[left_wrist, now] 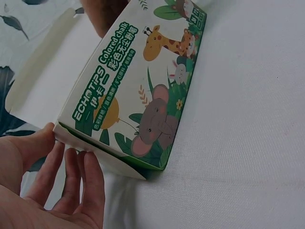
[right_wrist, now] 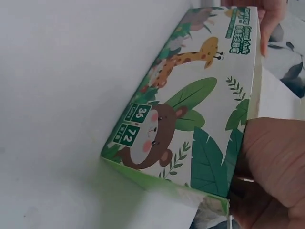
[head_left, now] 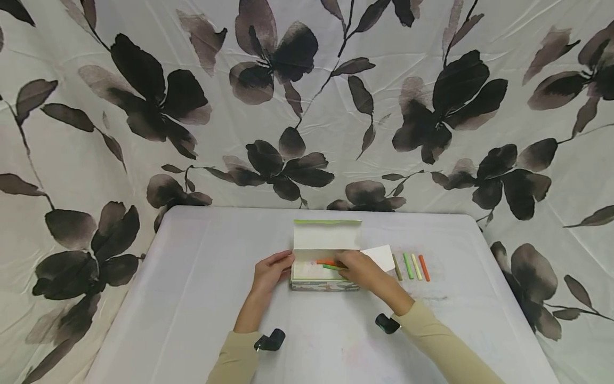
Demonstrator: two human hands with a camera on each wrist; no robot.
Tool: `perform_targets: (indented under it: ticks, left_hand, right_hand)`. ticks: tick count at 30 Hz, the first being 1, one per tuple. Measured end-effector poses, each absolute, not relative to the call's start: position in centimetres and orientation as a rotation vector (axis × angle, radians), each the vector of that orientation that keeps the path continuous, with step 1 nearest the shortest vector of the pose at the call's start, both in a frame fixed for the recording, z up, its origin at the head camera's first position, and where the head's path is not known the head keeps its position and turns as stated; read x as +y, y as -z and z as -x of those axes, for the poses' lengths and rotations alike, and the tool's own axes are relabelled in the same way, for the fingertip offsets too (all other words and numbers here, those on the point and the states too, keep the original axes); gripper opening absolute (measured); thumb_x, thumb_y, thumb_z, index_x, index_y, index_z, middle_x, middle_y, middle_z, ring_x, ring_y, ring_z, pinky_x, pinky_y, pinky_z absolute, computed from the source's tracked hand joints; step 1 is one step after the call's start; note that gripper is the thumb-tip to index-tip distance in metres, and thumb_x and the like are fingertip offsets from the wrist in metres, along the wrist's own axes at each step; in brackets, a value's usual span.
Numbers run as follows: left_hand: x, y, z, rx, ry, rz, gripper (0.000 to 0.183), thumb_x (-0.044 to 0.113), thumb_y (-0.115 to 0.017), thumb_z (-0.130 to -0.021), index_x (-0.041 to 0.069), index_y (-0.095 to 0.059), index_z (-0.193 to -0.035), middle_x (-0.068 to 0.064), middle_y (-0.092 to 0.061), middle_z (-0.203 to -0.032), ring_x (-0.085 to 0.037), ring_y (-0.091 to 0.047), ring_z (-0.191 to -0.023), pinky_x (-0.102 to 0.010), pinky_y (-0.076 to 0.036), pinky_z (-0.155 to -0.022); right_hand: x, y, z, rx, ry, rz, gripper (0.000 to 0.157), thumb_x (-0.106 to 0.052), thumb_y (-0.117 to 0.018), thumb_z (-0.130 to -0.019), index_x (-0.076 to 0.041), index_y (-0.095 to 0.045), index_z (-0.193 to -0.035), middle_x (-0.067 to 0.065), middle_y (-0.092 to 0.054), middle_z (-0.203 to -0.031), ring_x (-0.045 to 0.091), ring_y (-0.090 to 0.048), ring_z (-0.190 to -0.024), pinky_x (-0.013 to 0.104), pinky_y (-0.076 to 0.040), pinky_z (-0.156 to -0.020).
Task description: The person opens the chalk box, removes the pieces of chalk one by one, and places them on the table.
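Note:
An open cardboard box of colored chalk (head_left: 324,286) stands on the table, its long lid (head_left: 327,234) raised at the back. At the box's left end, my left hand (head_left: 271,273) pinches the edge by the corner with thumb and fingertips, as the left wrist view shows. My right hand (head_left: 357,268) reaches over the right part of the opening, fingers curled. From its fingers an orange chalk stick (head_left: 325,262) and a green chalk stick (head_left: 331,267) point left over the box's inside. Its fingertips are hidden behind the hand and box wall in the right wrist view.
Right of the box, several chalk sticks lie side by side: olive (head_left: 397,266), green (head_left: 408,265), pale yellow (head_left: 417,266) and orange (head_left: 424,268). A white side flap (head_left: 381,257) sticks out behind my right hand. A floral cloth (head_left: 297,117) hangs behind the white table (head_left: 201,266).

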State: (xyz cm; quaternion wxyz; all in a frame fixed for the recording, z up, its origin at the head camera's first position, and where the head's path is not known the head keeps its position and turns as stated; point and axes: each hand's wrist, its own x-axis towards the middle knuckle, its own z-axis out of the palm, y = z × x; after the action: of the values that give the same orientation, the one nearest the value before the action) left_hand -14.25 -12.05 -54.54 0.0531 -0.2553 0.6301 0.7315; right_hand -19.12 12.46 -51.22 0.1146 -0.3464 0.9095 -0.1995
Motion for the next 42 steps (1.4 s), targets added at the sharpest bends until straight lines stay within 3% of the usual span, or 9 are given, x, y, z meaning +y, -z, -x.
perform_targets:
  ticks: [13, 16, 21, 32, 42]
  left_hand:
    - [-11.9, 54.7, 14.2, 1.935, -2.217, 0.761, 0.034, 0.015, -0.078, -0.093, 0.001, -0.072, -0.124, -0.01, -0.074, -0.112, -0.032, -0.069, -0.111, -0.03, -0.06, -0.085]
    - [-11.9, 54.6, 14.2, 1.946, -2.209, 0.762, 0.034, 0.016, -0.078, -0.093, 0.002, -0.072, -0.124, -0.01, -0.075, -0.111, -0.032, -0.069, -0.111, -0.031, -0.06, -0.085]
    - [-11.9, 54.6, 14.1, 1.953, -2.207, 0.761, 0.034, 0.015, -0.077, -0.094, 0.001, -0.072, -0.124, -0.01, -0.074, -0.112, -0.031, -0.069, -0.11, -0.031, -0.06, -0.086]
    - [-11.8, 54.9, 14.1, 1.96, -2.19, 0.776, 0.035, 0.017, -0.078, -0.093, 0.001, -0.072, -0.124, -0.011, -0.074, -0.111, -0.029, -0.07, -0.107, -0.028, -0.06, -0.082]
    - [-11.9, 54.6, 14.1, 1.959, -2.205, 0.768, 0.034, 0.016, -0.077, -0.094, 0.001, -0.072, -0.124, -0.012, -0.074, -0.112, -0.03, -0.07, -0.107, -0.029, -0.06, -0.083]
  right_hand:
    - [11.8, 51.6, 18.8, 2.778, 0.438, 1.088, 0.007, -0.001, -0.074, -0.093, 0.0, -0.069, -0.097, 0.011, -0.069, -0.088, 0.026, -0.065, -0.078, 0.04, -0.055, -0.071]
    - [11.7, 51.5, 18.9, 2.765, 0.409, 1.089, 0.004, 0.0, -0.073, -0.093, -0.001, -0.07, -0.095, 0.009, -0.066, -0.084, 0.023, -0.06, -0.074, 0.038, -0.052, -0.069]
    - [11.7, 51.6, 19.1, 2.752, 0.32, 1.13, 0.011, 0.002, -0.073, -0.092, -0.004, -0.068, -0.084, 0.004, -0.06, -0.075, 0.018, -0.05, -0.066, 0.034, -0.047, -0.063]
    - [11.3, 52.0, 19.6, 2.72, 0.317, 1.135, 0.025, -0.002, -0.08, -0.088, -0.008, -0.059, -0.076, -0.001, -0.049, -0.069, 0.014, -0.041, -0.064, 0.031, -0.04, -0.06]
    - [11.0, 52.1, 20.0, 2.718, 0.302, 1.171, 0.028, -0.002, -0.081, -0.086, -0.009, -0.058, -0.072, -0.001, -0.049, -0.066, 0.013, -0.038, -0.062, 0.028, -0.037, -0.057]
